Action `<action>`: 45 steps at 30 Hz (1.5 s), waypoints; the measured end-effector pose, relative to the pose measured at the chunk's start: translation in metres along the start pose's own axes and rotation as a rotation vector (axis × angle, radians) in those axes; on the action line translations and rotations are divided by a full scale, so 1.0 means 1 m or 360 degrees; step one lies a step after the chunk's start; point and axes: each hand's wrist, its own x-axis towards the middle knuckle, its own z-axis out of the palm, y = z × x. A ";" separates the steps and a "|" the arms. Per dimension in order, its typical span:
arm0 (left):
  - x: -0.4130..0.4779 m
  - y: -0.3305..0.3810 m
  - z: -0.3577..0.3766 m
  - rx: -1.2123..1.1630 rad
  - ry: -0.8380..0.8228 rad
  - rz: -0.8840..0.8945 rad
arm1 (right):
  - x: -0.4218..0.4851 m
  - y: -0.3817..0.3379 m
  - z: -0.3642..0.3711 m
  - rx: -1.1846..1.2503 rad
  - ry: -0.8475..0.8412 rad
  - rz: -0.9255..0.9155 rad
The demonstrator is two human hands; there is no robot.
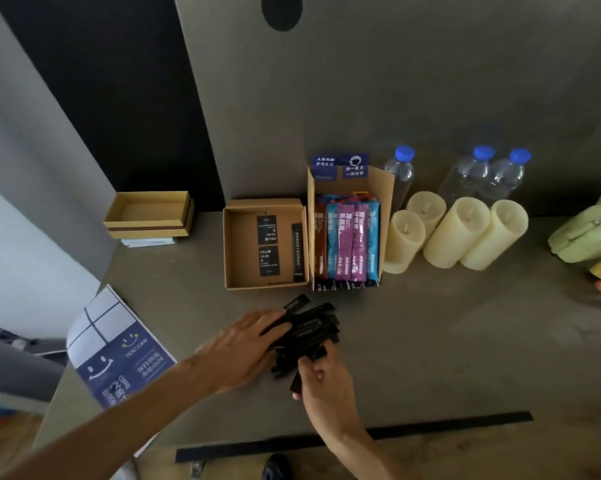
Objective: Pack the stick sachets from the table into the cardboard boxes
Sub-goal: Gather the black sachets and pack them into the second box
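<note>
A pile of black stick sachets (309,330) lies on the grey table in front of two cardboard boxes. My left hand (243,344) rests on the pile's left side with its fingers laid over the sachets. My right hand (323,379) pinches the near ends of some black sachets at the pile's lower edge. The left open box (231,251) holds two black cards and one black sachet (297,252) along its right wall. The right box (387,216) is filled with purple, blue and brown stick sachets (347,244).
Four cream candles (455,230) and three water bottles (482,174) stand right of the boxes. A shallow empty box (148,216) sits at the back left, a blue printed sheet (119,348) at the left edge, a green bag (590,230) far right.
</note>
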 end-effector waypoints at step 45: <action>0.000 0.060 -0.037 -0.0498 0.1115 -0.0743 | 0.042 -0.111 -0.079 -0.0283 -0.0787 -0.0456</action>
